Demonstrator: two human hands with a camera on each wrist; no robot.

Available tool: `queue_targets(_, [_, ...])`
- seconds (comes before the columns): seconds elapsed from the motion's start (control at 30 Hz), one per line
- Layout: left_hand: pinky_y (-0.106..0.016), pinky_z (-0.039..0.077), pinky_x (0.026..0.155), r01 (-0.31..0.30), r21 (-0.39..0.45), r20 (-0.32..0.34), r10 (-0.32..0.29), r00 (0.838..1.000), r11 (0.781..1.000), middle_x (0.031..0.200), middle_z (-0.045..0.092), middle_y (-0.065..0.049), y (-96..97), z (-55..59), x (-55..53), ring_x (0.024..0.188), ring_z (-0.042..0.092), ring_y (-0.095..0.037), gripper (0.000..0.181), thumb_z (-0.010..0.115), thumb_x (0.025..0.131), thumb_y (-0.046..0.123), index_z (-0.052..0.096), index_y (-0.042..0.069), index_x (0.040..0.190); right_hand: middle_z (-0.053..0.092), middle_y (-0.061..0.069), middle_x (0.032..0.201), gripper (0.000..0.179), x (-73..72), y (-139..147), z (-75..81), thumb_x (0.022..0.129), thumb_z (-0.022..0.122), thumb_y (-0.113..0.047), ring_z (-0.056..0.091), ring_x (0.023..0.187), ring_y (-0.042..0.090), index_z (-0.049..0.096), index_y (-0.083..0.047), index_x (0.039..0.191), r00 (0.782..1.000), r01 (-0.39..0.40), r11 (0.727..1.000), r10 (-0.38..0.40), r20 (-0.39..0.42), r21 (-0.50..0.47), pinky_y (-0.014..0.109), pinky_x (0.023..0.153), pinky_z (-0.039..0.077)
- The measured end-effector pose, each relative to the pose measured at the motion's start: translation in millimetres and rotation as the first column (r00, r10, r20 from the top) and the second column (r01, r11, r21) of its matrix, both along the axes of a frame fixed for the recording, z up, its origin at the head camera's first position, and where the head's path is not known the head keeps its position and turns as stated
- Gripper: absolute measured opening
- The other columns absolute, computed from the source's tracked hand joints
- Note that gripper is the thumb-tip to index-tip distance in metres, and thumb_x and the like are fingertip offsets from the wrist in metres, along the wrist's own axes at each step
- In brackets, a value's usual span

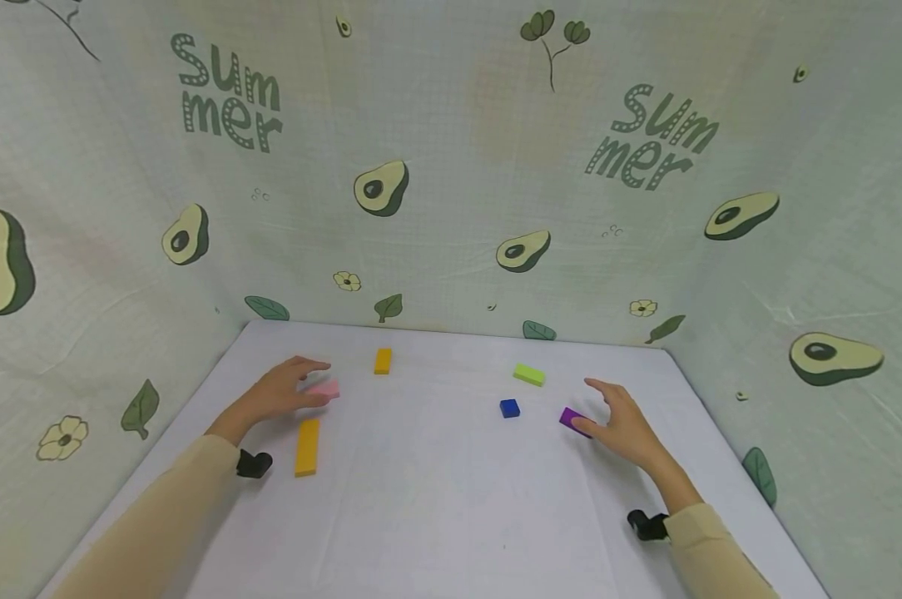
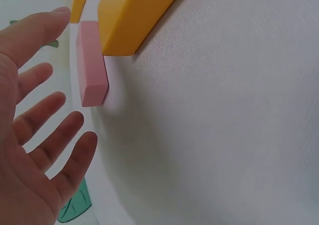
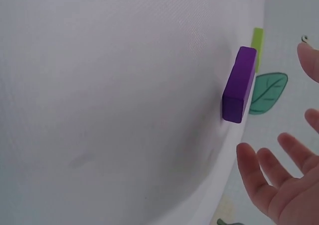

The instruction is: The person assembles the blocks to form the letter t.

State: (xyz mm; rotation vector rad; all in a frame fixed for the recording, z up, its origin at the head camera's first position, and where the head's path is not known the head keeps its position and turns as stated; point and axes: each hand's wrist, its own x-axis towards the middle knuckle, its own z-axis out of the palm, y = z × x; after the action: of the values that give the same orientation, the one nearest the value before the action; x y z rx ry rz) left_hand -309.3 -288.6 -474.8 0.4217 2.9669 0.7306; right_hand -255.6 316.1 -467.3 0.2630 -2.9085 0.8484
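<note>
My left hand (image 1: 281, 391) hovers over the left part of the table beside a pink block (image 2: 92, 65), fingers spread and apart from it in the left wrist view. A long yellow-orange block (image 1: 307, 448) lies just nearer to me than that hand. On the right, my right hand (image 1: 625, 423) hangs with parted fingers near a purple block (image 3: 239, 85). In the right wrist view a gap shows between those fingers and the purple block. Neither hand holds anything.
A small blue block (image 1: 509, 408) and a lime-green block (image 1: 529, 374) lie left of the purple one. Farther back is a shorter yellow-orange block (image 1: 383, 361). Printed cloth walls (image 1: 451, 299) rise around the white tabletop (image 1: 421, 499).
</note>
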Motion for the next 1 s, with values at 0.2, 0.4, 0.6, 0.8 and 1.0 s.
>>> queue_targets(0.2, [-0.061,0.054,0.103,0.003,0.037,0.03,-0.004,1.0,0.999,0.148,0.055,-0.024,-0.8,-1.3,-2.2,0.125,0.058,-0.043,0.065,0.082,0.094,0.034,0.059,0.008,0.149,0.043,0.031,0.156,0.078,-0.6,1.0,-2.4,0.095,0.081,-0.03,0.05,0.134,0.053,0.042,-0.007,0.159,1.0,0.005,1.0,-0.005,0.002,0.002,0.069,0.103,0.051])
queue_targets(0.4, [-0.057,0.055,0.102,0.022,0.057,0.027,-0.024,0.999,0.998,0.14,0.062,-0.02,-1.0,-3.4,-4.8,0.12,0.061,-0.039,0.057,0.083,0.094,0.028,0.063,0.006,0.144,0.046,0.03,0.154,0.077,-1.8,2.1,-4.8,0.095,0.082,-0.027,0.052,0.133,0.051,0.043,-0.007,0.159,1.0,0.003,1.0,-0.003,0.016,0.007,0.068,0.102,0.052])
queue_targets(0.6, [-0.054,0.056,0.102,0.023,0.093,0.04,-0.027,0.999,0.995,0.134,0.066,-0.016,-0.1,-6.5,-7.1,0.115,0.062,-0.034,0.05,0.082,0.095,0.024,0.065,0.006,0.139,0.048,0.028,0.153,0.076,-3.7,2.9,-7.2,0.095,0.082,-0.028,0.052,0.133,0.05,0.045,-0.008,0.158,1.0,-0.002,1.0,0.002,0.027,-0.001,0.067,0.103,0.052])
queue_targets(0.8, [-0.053,0.056,0.101,0.014,0.094,0.053,-0.019,0.998,0.996,0.129,0.067,-0.014,1.0,-6.9,-7.2,0.112,0.061,-0.032,0.045,0.081,0.096,0.021,0.067,0.008,0.136,0.05,0.028,0.151,0.074,-4.8,3.0,-9.0,0.095,0.082,-0.027,0.054,0.131,0.049,0.046,-0.007,0.157,1.0,-0.004,1.0,0.004,0.029,0.002,0.067,0.103,0.052])
queue_targets(1.0, [-0.051,0.056,0.1,0.013,0.083,0.047,-0.017,0.999,0.996,0.126,0.068,-0.012,1.1,-8.2,-9.1,0.109,0.061,-0.03,0.042,0.081,0.096,0.02,0.068,0.008,0.134,0.052,0.027,0.15,0.072,-6.6,4.1,-10.6,0.095,0.082,-0.026,0.055,0.13,0.048,0.048,-0.007,0.155,1.0,-0.013,1.0,0.013,0.024,0.004,0.066,0.103,0.052])
